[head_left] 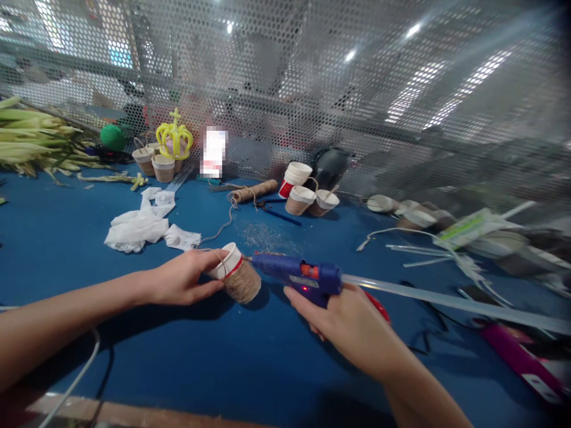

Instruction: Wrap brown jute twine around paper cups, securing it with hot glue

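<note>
A paper cup, wrapped in brown twine over most of its side, lies tilted in my left hand. Its white rim and a thin red band show above the twine. In my right hand is a blue hot glue gun, gripped by its handle, with a small red light lit. A long clear glue stick sticks out of its back. The nozzle is at the red band, touching or very close. A loose strand runs from the cup toward a twine roll.
White crumpled tissue lies at left. Behind stand several twine-wrapped cups, a yellow crown-shaped piece and a green ball. At right are a purple power strip, cables and glue sticks. A perforated metal screen borders the blue table.
</note>
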